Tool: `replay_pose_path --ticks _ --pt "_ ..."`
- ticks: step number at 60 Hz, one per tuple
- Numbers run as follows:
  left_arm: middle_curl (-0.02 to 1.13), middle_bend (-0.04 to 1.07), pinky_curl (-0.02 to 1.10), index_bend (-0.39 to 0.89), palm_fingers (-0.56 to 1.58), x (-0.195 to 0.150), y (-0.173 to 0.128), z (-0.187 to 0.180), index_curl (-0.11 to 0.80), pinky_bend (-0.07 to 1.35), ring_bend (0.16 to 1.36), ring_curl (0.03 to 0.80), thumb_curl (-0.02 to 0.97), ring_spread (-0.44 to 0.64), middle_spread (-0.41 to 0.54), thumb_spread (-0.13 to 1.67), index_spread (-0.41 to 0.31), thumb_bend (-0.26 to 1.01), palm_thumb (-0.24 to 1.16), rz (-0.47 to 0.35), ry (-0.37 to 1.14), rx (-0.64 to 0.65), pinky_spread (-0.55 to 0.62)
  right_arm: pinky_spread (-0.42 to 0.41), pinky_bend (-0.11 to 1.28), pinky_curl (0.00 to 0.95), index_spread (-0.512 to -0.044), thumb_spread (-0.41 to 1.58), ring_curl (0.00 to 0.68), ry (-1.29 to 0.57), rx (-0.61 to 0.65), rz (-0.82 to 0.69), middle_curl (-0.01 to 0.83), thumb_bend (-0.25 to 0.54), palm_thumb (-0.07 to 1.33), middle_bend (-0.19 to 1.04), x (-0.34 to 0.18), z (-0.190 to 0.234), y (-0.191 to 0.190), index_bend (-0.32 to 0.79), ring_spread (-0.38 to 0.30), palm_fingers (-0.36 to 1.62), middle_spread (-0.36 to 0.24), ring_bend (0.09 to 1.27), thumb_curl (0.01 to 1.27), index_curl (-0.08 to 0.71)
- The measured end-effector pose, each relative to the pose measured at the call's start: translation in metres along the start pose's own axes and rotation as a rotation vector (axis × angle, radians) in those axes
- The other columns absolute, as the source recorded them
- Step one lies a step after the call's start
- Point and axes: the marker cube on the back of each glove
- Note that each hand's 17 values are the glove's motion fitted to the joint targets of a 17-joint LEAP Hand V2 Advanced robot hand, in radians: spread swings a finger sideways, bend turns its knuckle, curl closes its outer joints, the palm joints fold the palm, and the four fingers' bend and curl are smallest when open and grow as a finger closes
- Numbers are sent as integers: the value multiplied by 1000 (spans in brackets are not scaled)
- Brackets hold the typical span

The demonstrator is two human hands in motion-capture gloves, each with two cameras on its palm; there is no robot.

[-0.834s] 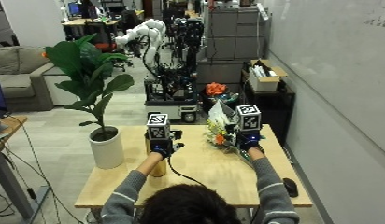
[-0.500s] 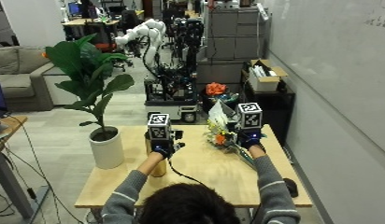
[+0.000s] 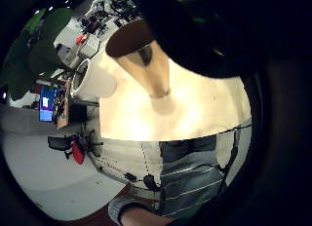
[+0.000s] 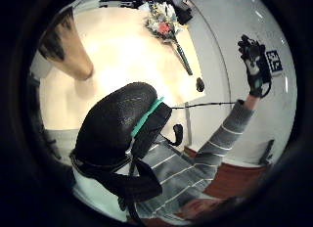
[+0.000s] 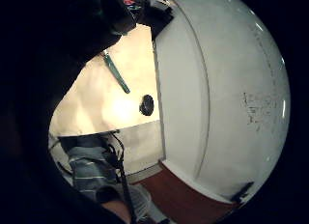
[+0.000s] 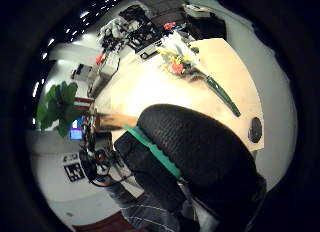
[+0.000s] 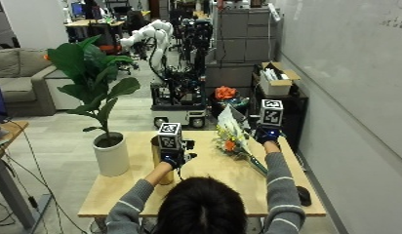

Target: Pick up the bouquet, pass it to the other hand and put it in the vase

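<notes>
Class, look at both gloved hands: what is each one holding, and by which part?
Nothing is held. The bouquet lies on the table; the left hand and the right hand are both raised above it.

No legible text, brand, number or sign appears in any view. Faint marks on the whiteboard [image 7: 396,22], at two o'clock from the bench [image 7: 207,187], are too small to read.
</notes>
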Motion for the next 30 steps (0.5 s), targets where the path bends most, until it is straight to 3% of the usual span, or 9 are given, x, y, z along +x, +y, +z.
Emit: replay_pose_path --ticks 5,9,14,18,20,30 --pt "311 189 310 137 316 9 5 4 254 420 569 261 250 362 263 1050 36 -23 117 30 7 -24 352 281 666 339 -343 1126 309 -24 -25 44 337 -23 190 281 14 11 -17 72 136 289 57 592 196 109" --pt "316 189 314 137 314 18 11 5 258 420 571 264 254 362 264 1048 36 -24 115 44 21 -35 352 282 676 344 -334 1117 311 -43 -231 121 345 -22 186 291 24 31 -19 74 147 276 63 589 203 106" --pt "321 188 319 137 312 25 15 7 263 419 572 266 258 362 264 1047 36 -26 104 56 36 -51 352 281 686 349 -326 1109 311 -75 -373 169 351 -18 191 296 37 70 -35 77 154 261 73 583 212 106" --pt "325 189 321 137 310 26 9 15 266 415 573 269 261 362 264 1047 36 -25 101 68 45 -46 354 281 692 353 -319 1105 310 -69 -122 159 355 -19 193 299 46 82 -42 82 157 255 76 579 217 107" --pt "326 189 322 137 309 24 3 21 268 414 574 270 263 362 264 1047 36 -24 100 70 45 -40 354 280 693 353 -318 1102 311 -77 -67 157 357 -21 192 302 49 88 -38 82 158 255 77 579 219 107" --pt "335 193 326 138 312 23 5 30 274 409 571 272 269 362 264 1047 40 -23 97 71 55 -63 356 270 684 351 -311 1096 315 -132 -112 267 363 -22 190 310 78 167 -57 82 153 255 75 595 229 108"
